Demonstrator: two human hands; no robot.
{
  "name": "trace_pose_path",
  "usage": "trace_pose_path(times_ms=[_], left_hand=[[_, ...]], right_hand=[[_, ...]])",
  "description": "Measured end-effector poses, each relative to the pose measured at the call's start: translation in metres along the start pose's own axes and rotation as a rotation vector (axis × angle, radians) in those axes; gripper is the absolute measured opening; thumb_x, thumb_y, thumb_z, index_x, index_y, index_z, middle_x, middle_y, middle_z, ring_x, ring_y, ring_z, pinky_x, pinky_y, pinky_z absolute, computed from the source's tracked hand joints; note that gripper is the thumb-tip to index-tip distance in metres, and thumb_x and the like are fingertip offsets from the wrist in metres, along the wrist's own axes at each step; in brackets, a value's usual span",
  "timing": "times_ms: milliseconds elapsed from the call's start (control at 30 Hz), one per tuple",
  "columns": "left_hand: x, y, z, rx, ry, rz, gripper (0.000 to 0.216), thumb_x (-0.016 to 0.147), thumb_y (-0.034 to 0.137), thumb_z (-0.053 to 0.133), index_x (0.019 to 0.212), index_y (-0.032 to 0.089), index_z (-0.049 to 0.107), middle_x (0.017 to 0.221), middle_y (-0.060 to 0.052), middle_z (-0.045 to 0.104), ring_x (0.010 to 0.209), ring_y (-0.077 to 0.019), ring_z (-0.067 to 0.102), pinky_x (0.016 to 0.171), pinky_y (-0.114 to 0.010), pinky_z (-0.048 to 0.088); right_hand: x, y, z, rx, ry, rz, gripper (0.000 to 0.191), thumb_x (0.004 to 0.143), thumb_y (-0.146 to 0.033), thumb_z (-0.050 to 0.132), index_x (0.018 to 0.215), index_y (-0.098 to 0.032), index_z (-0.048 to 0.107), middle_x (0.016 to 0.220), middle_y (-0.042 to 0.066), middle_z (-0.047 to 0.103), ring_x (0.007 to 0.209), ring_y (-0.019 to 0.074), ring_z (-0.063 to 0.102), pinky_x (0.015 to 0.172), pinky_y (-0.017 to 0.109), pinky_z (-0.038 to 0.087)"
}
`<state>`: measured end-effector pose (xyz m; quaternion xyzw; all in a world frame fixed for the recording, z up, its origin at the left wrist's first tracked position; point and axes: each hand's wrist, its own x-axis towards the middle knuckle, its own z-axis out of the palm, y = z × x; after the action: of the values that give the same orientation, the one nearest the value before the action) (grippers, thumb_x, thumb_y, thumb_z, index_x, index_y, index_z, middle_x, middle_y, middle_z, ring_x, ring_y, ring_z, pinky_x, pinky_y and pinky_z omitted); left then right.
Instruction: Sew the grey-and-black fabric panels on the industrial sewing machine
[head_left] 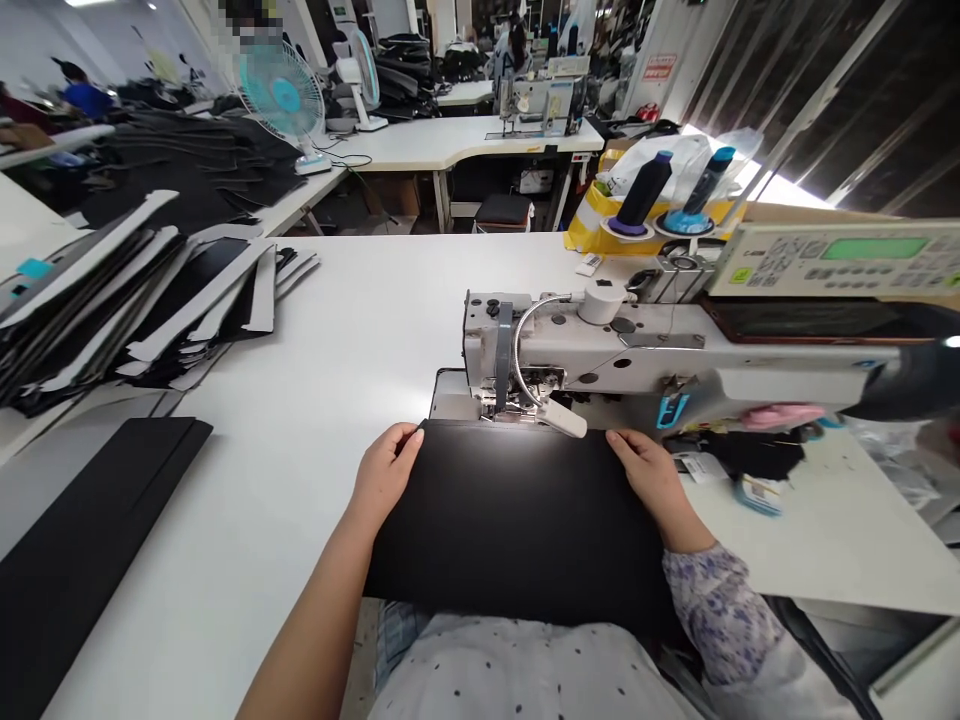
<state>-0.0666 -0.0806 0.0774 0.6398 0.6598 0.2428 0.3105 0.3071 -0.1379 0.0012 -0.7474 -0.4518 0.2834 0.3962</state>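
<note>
A wide black fabric panel point(517, 520) lies on the white sewing table point(285, 400), its far edge near the presser foot point(510, 402) of an industrial sewing machine point(585, 340). My left hand point(384, 476) grips the panel's far left corner. My right hand point(649, 478) holds its far right edge, fingers on top. A small gooseneck lamp point(562, 418) shines down on the needle area. The panel's near edge reaches my body.
Stacks of black pieces with white strips point(142, 300) lie at the table's left, with a black folded panel point(75, 540) nearer me. Thread cones point(645, 190) and a control panel point(832, 258) stand behind the machine. A person point(84, 97) works far off.
</note>
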Motion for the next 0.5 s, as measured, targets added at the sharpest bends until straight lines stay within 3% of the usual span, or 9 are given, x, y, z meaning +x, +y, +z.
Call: trace_pose_path(times_ms=[267,333,400,500], left_hand=[[0.001,0.007,0.009,0.048,-0.022,0.032,0.038,0.088,0.054,0.039,0.094,0.025,0.062,0.092,-0.001,0.068,0.086,-0.0206,0.061,0.077,-0.032,0.048],[0.003,0.002,0.001,0.074,0.004,0.033,0.038,0.088,0.053,0.039,0.095,0.025,0.063,0.097,-0.001,0.069,0.09,-0.0213,0.062,0.081,-0.033,0.048],[0.004,-0.008,-0.019,0.118,0.09,0.039,0.036,0.087,0.052,0.042,0.096,0.025,0.064,0.1,-0.002,0.069,0.094,-0.0223,0.062,0.086,-0.034,0.048],[0.0,-0.025,-0.071,0.231,0.339,0.044,0.035,0.088,0.05,0.045,0.101,0.024,0.065,0.104,-0.003,0.068,0.099,-0.0245,0.062,0.091,-0.04,0.049]], right_hand=[[-0.007,0.01,-0.014,-0.01,-0.028,0.016,0.051,0.078,-0.064,0.053,0.093,-0.017,0.068,0.086,0.007,0.069,0.079,0.0227,0.062,0.07,0.033,0.047],[-0.008,0.007,-0.021,0.013,-0.186,0.036,0.048,0.076,-0.061,0.058,0.095,-0.018,0.067,0.085,0.006,0.069,0.078,0.023,0.063,0.066,0.032,0.048],[-0.015,-0.007,-0.026,0.033,-0.448,0.028,0.044,0.076,-0.058,0.06,0.095,-0.019,0.068,0.085,0.005,0.07,0.079,0.0237,0.065,0.065,0.033,0.051],[-0.038,-0.051,-0.015,-0.01,-0.751,-0.195,0.034,0.085,-0.051,0.055,0.092,-0.022,0.07,0.09,0.003,0.071,0.085,0.0225,0.065,0.074,0.034,0.053]])
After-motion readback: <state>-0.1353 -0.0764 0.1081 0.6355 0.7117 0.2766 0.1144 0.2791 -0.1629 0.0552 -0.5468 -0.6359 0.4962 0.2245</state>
